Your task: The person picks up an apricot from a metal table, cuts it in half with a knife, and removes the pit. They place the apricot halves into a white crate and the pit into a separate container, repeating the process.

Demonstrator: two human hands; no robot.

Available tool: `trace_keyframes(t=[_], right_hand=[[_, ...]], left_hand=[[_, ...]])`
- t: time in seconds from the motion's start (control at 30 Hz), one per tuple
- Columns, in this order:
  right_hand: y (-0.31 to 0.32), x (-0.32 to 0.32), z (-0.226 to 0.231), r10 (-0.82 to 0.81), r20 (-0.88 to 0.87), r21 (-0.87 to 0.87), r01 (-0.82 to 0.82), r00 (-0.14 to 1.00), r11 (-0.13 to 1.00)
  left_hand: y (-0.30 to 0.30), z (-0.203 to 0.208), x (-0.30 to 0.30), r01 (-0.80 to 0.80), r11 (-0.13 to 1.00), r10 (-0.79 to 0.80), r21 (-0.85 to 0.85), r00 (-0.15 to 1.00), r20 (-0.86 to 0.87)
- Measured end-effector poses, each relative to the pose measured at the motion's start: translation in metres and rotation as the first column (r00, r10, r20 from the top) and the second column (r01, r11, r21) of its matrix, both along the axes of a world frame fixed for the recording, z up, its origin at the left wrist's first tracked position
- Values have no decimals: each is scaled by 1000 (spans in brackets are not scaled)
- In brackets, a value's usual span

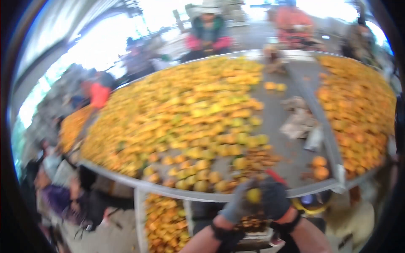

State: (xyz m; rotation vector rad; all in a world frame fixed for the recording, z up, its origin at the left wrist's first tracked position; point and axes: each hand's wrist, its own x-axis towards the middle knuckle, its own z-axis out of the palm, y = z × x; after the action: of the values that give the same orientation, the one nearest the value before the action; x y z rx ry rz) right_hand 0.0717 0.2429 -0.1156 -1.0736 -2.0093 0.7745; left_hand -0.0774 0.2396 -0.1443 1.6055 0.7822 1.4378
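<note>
My left hand (239,202), in a grey glove, is closed round a yellow-orange fruit (254,195), which looks like a persimmon. Right beside it, my right hand (274,198) wears a darker grey glove, its fingers curled. A narrow red tool (276,177) sticks out past the right fingers; the rest is hidden, and blur hides its kind. Both hands meet over the near metal rim of a large sorting table (202,195). Just beyond them lies a pile of small orange-brown scraps (257,159).
Heaped yellow-orange fruit (181,114) covers the table's left; more fruit (354,105) lies beyond a metal divider (314,99). Crumpled brown paper (297,120) lies between. Below are a fruit-filled bin (165,221) and a container of scraps (253,223). Several people sit around, one opposite (207,33).
</note>
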Motion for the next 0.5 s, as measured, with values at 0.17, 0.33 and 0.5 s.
trace_keyframes(t=[0.17, 0.33, 0.5], right_hand=[[1, -30, 44, -230, 199, 467, 114, 953, 877], [3, -50, 59, -278, 115, 435, 203, 954, 877], [1, -65, 59, -322, 61, 357, 280, 945, 891]], left_hand=[[1, 20, -11, -61, 975, 77, -215, 995, 67], [10, 42, -6, -350, 937, 349, -1, 936, -38], [15, 62, -9, 355, 744, 288, -566, 594, 751]])
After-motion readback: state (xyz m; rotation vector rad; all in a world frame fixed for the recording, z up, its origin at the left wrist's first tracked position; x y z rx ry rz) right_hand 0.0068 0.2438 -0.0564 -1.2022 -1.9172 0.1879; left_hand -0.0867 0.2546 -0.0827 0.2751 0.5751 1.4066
